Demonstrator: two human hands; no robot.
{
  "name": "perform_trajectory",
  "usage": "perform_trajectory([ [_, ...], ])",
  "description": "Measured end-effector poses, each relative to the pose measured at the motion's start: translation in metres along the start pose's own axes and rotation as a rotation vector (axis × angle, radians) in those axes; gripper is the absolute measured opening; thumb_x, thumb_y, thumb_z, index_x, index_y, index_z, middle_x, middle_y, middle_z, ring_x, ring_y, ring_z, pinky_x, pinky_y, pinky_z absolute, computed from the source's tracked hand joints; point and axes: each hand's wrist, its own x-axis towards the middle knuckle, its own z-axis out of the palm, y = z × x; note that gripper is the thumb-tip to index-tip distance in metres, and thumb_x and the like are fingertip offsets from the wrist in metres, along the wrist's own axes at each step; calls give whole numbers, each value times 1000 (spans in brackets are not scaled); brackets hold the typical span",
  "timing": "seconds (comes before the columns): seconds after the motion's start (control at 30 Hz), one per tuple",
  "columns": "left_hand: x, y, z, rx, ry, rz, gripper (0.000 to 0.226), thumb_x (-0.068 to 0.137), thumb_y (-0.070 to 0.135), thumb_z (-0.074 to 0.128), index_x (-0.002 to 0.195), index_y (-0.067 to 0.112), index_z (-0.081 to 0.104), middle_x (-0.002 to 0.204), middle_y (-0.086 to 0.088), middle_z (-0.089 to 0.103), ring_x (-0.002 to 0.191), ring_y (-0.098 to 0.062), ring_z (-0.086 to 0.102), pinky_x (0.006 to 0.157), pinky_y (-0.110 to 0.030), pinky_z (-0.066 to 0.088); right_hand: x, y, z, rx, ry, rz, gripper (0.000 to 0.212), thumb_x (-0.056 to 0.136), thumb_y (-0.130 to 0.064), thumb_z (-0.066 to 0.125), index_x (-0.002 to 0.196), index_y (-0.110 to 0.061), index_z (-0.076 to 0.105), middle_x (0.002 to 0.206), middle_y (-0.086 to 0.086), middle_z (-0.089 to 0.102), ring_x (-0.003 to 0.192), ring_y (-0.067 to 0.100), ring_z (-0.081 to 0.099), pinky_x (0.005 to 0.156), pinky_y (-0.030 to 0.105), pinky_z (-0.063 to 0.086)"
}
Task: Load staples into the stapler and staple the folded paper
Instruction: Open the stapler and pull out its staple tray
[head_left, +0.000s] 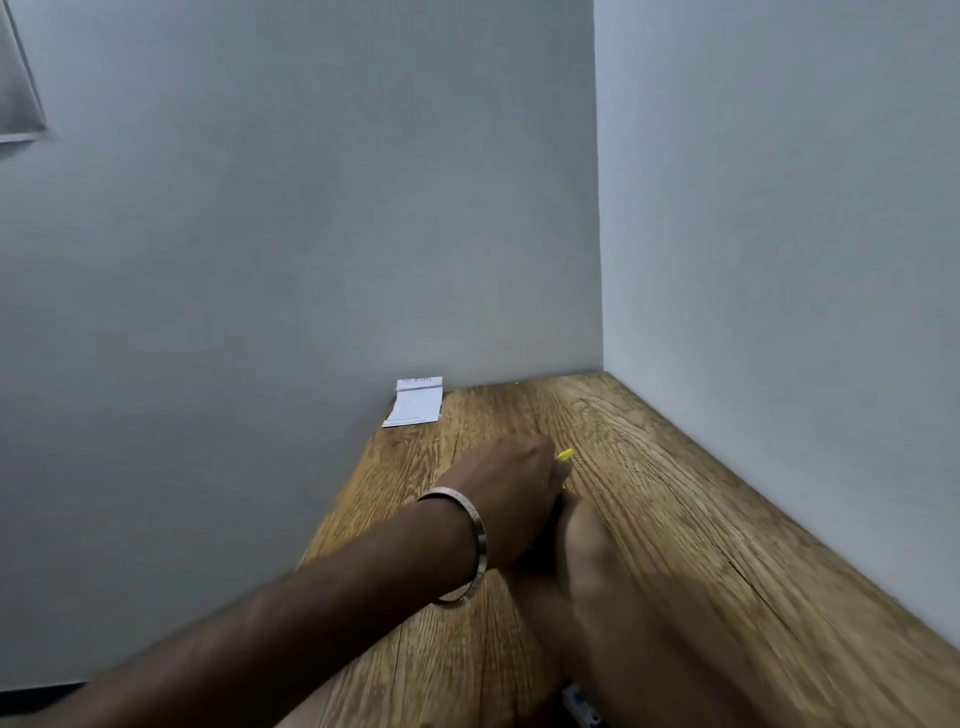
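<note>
The folded white paper (414, 402) lies at the far left edge of the wooden table (675, 493), against the back wall. My left hand (511, 486), with a metal bangle on its wrist, is curled over the middle of the table, well short of the paper. Its fingers close on a thing that is mostly hidden; only a yellow tip (565, 454) sticks out past them, which looks like the stapler. My right hand (584, 540) is blurred and pressed close against the left hand from the right. Something dark shows between the two hands. What the right fingers hold is hidden.
The table sits in a corner, with grey walls at the back and along the right (779, 260). The table's left edge runs diagonally beside my left forearm. A small grey and white object (581, 702) peeks out at the bottom under my right forearm.
</note>
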Motion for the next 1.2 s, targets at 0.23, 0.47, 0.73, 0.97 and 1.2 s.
perform_trajectory([
  [0.23, 5, -8, -3, -244, -25, -105, 34, 102, 37, 37, 88, 13, 58, 71, 4, 53, 63, -15, 49, 55, -28, 33, -4, -12, -10, -85, -96, 25, 42, 104, -18, 34, 88, 4, 67, 75, 19, 72, 61, 28, 72, 61, 39, 61],
  [0.47, -18, -40, 3, -1620, -386, -740, 28, 101, 29, 42, 95, 7, 57, 55, 1, 44, 31, -2, 39, 26, -11, 29, 4, -55, -25, -622, -19, 124, 18, 100, -7, 43, 88, -4, 57, 59, 3, 48, 41, 9, 42, 34, 18, 32],
  [0.73, -38, -46, 26, -2016, -228, -895, 31, 101, 18, 35, 78, 5, 50, 42, -2, 39, 24, -6, 38, 23, -11, 31, 12, -101, -18, -2162, -342, -29, 10, 93, -9, 63, 98, -13, 70, 80, -9, 63, 61, 3, 52, 48, 13, 38],
  [0.97, -43, -52, 35, -2052, -174, -893, 36, 103, 28, 38, 84, 2, 53, 46, -5, 47, 28, -9, 46, 27, -13, 40, 18, -112, -26, -2472, -286, -123, 17, 84, 0, 70, 94, -13, 75, 92, -5, 71, 77, 4, 63, 61, 14, 44],
  [1.2, -44, -50, 38, -1985, -110, -891, 32, 101, 29, 46, 86, 2, 54, 50, -8, 51, 31, -12, 51, 29, -16, 45, 10, -115, -26, -2388, -228, -420, 29, 87, -27, 74, 116, -27, 69, 121, -8, 65, 111, 12, 60, 87, 26, 49],
])
